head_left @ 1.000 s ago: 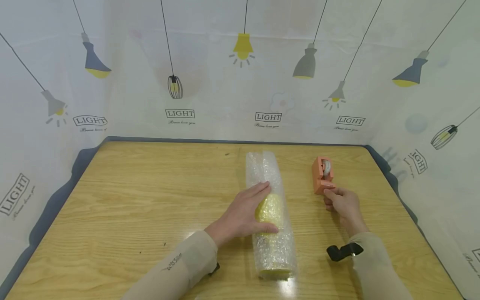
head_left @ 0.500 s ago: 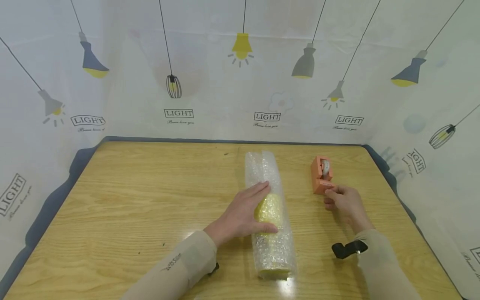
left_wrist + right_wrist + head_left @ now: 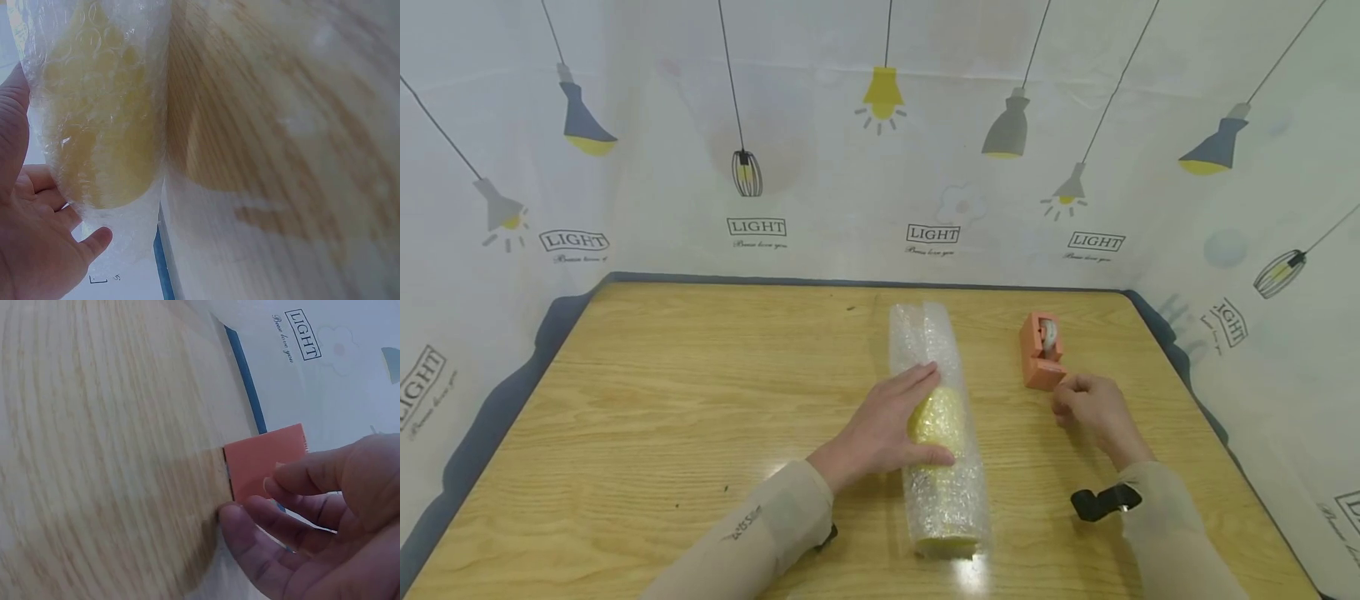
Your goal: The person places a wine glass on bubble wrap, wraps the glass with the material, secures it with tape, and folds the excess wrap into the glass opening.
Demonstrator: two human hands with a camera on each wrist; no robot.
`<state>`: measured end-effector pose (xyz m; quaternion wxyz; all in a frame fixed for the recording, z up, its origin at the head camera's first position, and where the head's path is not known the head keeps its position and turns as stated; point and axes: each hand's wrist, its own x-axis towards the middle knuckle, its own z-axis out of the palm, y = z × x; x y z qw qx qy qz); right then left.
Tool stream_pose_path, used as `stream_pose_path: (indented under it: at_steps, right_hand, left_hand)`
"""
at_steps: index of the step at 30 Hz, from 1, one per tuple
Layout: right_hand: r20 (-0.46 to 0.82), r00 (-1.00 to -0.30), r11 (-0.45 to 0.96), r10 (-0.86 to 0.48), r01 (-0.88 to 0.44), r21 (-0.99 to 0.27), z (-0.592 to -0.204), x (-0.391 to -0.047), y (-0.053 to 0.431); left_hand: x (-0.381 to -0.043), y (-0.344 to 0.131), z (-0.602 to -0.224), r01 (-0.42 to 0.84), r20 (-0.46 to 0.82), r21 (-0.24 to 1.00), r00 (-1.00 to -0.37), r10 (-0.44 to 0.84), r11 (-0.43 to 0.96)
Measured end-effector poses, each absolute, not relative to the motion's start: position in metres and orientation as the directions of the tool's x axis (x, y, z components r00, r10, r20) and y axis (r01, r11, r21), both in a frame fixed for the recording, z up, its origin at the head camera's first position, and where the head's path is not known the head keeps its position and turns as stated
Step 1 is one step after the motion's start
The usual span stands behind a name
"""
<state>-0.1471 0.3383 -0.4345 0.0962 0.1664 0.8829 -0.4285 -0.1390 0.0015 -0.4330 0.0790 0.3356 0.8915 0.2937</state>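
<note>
A long roll of bubble wrap (image 3: 955, 500) lies lengthwise on the table, round a yellow object (image 3: 938, 417) whose kind I cannot tell. My left hand (image 3: 880, 425) rests on its left side, thumb and fingers spread; in the left wrist view the yellow object (image 3: 103, 144) shows through the wrap, beside my palm. A coral tape dispenser (image 3: 1041, 371) with a white tape roll stands to the right. My right hand (image 3: 1097, 412) is just off its near end, thumb and index finger pinched together at the tape's end; the clear strip itself hardly shows.
The wooden table (image 3: 700, 375) has a dark blue edge. Behind and at both sides hangs a pale curtain (image 3: 820, 167) printed with lamps. A black strap piece (image 3: 1105, 502) sticks out at my right wrist.
My right hand has drawn slightly right and away from the tape dispenser, opening a small gap. The left hand and the bubble-wrap roll have stayed in place.
</note>
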Motion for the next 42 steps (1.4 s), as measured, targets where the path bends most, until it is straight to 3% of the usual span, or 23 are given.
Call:
stream_pose_path:
  at_steps: [14, 29, 42]
  right_hand:
    - [-0.339, -0.941, 0.681, -0.011, 0.241, -0.691, -0.408, -0.144, 0.322]
    - [-0.336, -0.917, 0.577, -0.212, 0.16, -0.801, -0.381, -0.144, 0.289]
    - [-0.306, -0.866, 0.609, -0.397, 0.001, -0.793, -0.365, -0.143, 0.268]
  left_hand:
    - [-0.14, 0.0, -0.436, 0.556, 0.068, 0.576, -0.763, 0.643, 0.6]
    - [-0.141, 0.0, -0.437, 0.555, 0.074, 0.589, -0.761, 0.645, 0.588]
    - [-0.14, 0.0, -0.436, 0.567, 0.083, 0.574, -0.758, 0.647, 0.59]
